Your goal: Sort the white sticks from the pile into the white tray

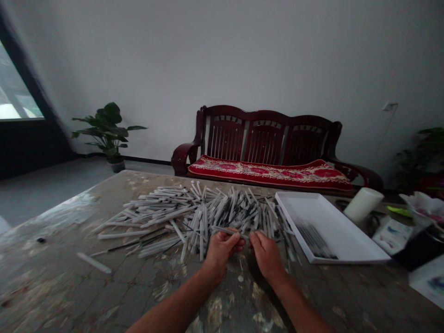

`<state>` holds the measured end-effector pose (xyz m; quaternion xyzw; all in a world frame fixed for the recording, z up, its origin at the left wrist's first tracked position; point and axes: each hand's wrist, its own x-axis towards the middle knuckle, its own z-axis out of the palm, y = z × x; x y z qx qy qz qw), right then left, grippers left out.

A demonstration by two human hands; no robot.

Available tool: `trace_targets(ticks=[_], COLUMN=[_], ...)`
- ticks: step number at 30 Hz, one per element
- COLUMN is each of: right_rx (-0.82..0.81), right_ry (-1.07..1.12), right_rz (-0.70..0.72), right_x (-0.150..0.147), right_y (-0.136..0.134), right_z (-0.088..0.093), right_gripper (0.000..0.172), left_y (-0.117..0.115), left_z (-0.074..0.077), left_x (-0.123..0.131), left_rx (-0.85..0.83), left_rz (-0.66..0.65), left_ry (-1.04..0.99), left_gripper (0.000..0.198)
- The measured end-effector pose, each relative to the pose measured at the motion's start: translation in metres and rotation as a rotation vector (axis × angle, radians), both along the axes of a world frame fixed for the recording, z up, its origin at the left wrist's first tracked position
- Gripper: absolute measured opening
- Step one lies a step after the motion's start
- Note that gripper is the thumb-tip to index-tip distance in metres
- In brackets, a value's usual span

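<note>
Your left hand [220, 253] is curled closed on a slim white stick with a dark tip [227, 231], which runs across the small gap between your hands at the near edge of the heap, low in the middle of the frame. Your right hand [265, 254] sits just beside the left with its fingers curved inward, and its fingertips [252, 238] are at the stick's far end. You cannot tell from this view whether that hand grips the stick or only touches it.

The heap of similar sticks [194, 215] sprawls across the stained, paint-flecked worktop [58, 282] just ahead of your hands. Mostly white shafts fan out to the left, and dark tips crowd together on the right. A lone white stick [93, 262] lies well apart at lower left.

To the right, a white rectangular tray [347, 236] holds a small, blurred row of dark-tipped sticks [315, 240] lying roughly side by side. A white cylinder [362, 205] stands just past the tray. Farther back, a dark wooden bench [263, 134] with a red floral cushion [270, 171] stands against the wall.
</note>
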<state>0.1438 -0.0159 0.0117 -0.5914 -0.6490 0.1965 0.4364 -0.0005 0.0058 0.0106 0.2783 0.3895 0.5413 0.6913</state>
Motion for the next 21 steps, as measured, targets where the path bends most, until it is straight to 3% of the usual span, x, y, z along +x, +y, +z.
trace_targets(ticks=[7,12,16,18,21], right_rx=[0.005,-0.064,-0.07,-0.182,-0.487], right_ry=[0.007,0.092,0.17,0.291,0.521], right_rz=[0.056,0.019,0.059,0.078,0.087], right_x=[-0.001,-0.004,-0.004,-0.006,-0.01], right_y=[0.0,0.001,0.0,-0.002,-0.005], right_z=[-0.001,-0.004,0.001,0.004,0.007], right_gripper=[0.038,0.048,0.046,0.047,0.052], left_y=[0.001,0.001,-0.001,-0.002,-0.003], left_z=[-0.001,0.0,0.002,0.002,0.002], left_x=[0.0,0.0,-0.001,-0.001,-0.001], left_rx=[-0.008,0.0,0.01,0.028,0.066], left_rz=[0.008,0.004,-0.014,-0.03,-0.049], left_ry=[0.013,0.013,0.009,0.004,0.012], left_gripper=[0.04,0.043,0.045,0.046,0.045])
